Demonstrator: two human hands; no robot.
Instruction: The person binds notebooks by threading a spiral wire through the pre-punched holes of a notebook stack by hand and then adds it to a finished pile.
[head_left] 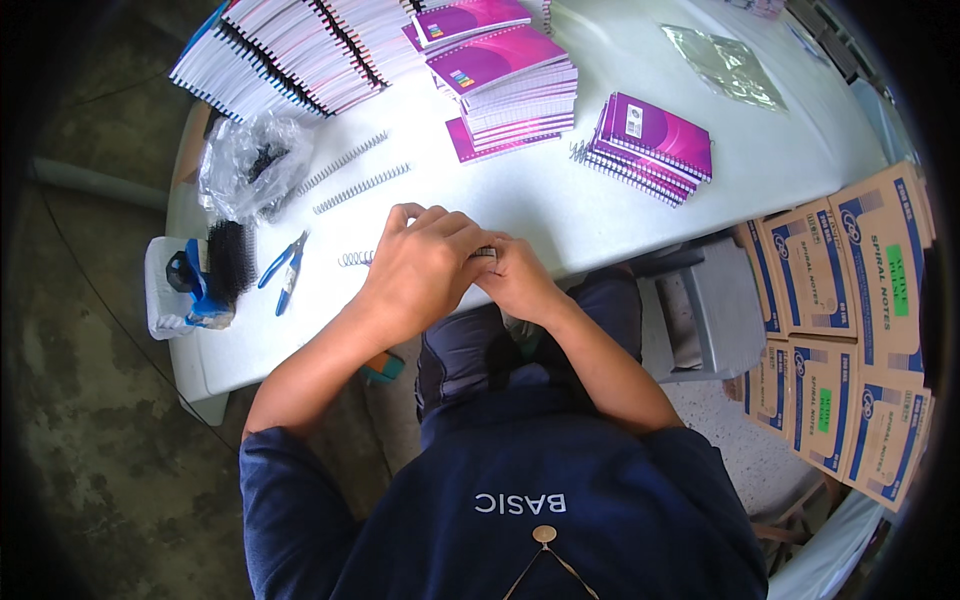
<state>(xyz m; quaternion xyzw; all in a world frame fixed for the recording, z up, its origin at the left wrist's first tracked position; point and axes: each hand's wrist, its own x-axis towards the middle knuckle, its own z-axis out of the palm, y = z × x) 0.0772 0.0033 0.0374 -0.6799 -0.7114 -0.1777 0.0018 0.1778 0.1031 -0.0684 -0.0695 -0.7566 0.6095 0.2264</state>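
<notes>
while both hands meet near the front edge of the desk [240, 350], the relation that counts, in my judgement, is the line of the wire coil [354, 259] against them.

landmark: the blue-handled pliers [284, 272]. left and right as the person has them.

coil: just right of the pliers, apart from them. long axis runs roughly left to right, across the person's front. its free end points toward the pliers; the other end goes out of sight at the left hand [425, 255]. whether it is joined to anything under there: cannot tell.

hands: left hand is right of the pliers and the nearer of the two to the coil, its fingers curled over, back upward. right hand [522, 282] is farther right of the pliers, close against the left, fingers drawn narrow. a slim dark-and-white edge [484, 252] shows between them; it may belong to a small notebook, but most is covered. how firmly either hand grips, cannot tell.

spares: two loose wire coils [361, 188] lie beyond the pliers and to their right, roughly parallel, slanting away toward the right. purple spiral notebooks [655, 140] sit far right of the pliers and beyond, well apart from the coil.
</notes>
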